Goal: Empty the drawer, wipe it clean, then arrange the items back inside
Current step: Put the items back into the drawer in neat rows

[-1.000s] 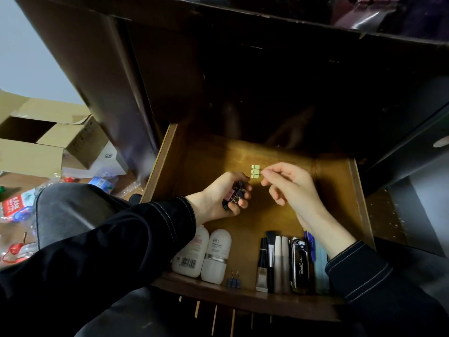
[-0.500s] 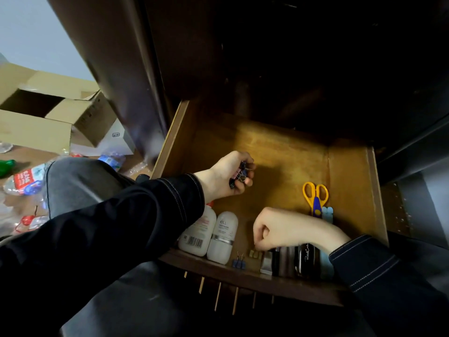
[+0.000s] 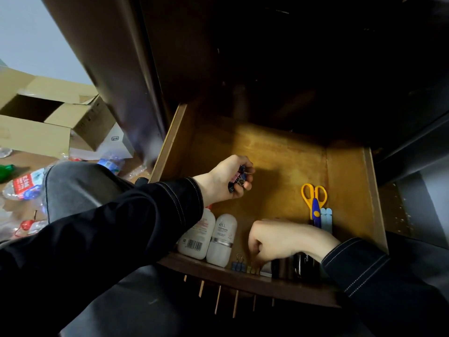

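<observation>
The wooden drawer (image 3: 349, 190) stands pulled open below me. My left hand (image 3: 226, 181) hovers over its middle and grips a bunch of dark binder clips (image 3: 239, 177). At the front wall my right hand (image 3: 279, 239) is curled downward, its fingertips pinching a small yellow binder clip (image 3: 254, 270) that sits on the drawer floor. A blue binder clip (image 3: 238, 265) stands just left of the yellow one. Two white bottles (image 3: 222, 239) lie side by side at the front left. Yellow-handled scissors (image 3: 314, 198) lie at the right, beside light blue sticks (image 3: 326, 216).
A black case (image 3: 303, 263) and other slim items lie partly hidden under my right wrist. On the floor to the left are an open cardboard box (image 3: 43, 122), plastic bottles (image 3: 24, 186) and wrappers. The dark cabinet overhangs the drawer's back.
My right hand carried the yellow clip from mid-drawer down to the front wall, next to the blue clip, uncovering the scissors. My left hand kept its clips and hardly moved.
</observation>
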### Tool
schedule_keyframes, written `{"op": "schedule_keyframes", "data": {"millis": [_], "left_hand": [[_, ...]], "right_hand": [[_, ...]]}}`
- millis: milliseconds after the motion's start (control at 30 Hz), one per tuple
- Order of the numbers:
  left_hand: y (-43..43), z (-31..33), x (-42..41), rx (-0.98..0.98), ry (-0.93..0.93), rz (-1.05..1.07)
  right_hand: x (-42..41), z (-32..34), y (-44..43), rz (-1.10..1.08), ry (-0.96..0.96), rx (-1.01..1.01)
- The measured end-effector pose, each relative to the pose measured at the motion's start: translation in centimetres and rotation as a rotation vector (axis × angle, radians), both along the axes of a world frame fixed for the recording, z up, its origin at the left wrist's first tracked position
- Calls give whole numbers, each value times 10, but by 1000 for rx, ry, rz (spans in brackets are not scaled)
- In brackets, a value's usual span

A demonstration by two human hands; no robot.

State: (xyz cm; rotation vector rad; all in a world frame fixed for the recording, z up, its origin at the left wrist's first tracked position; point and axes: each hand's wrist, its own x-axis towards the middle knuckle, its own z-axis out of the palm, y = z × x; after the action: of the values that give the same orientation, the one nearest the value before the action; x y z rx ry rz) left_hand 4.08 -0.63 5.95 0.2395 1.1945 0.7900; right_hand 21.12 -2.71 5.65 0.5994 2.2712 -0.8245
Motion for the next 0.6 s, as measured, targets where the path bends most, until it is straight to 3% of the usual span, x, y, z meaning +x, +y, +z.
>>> {"op": "schedule_keyframes", "data": {"millis": [600], "left_hand": [[-2,1,0,2,5,3]], "right_hand": [[0,-5,-2,-43,46,-109]]}}
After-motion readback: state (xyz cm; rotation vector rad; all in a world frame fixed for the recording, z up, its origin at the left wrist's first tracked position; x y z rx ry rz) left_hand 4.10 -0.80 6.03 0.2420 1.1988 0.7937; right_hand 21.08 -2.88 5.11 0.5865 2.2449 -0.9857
